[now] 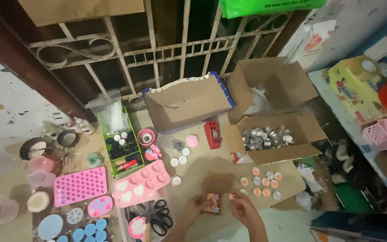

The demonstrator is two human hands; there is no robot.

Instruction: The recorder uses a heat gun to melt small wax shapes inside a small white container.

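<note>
Both hands work low in the view, close together over a sheet of brown cardboard (220, 179). The left hand (192, 209) and the right hand (242, 207) flank a small dark tray (212, 204) dotted with pink and white bits, each with fingers curled in narrowly at one end; the frame is too blurred to say whether they grip it or only touch it. The tray lies directly between the hands, its long axis running away from the person, and neither hand is clearly nearer.

Just right of the right hand sits a cluster of round tealights (263, 182), orange and white, in rows. Left of the left hand lie black scissors (160, 218) and, above them, a pink heart mould (141, 183); a second pink mould (80, 185) with many small cells lies further left. Farther up, a red tape dispenser (212, 134) stands near an open box (277, 139) full of metal cups. A green basket (122, 145) holds small bottles.
</note>
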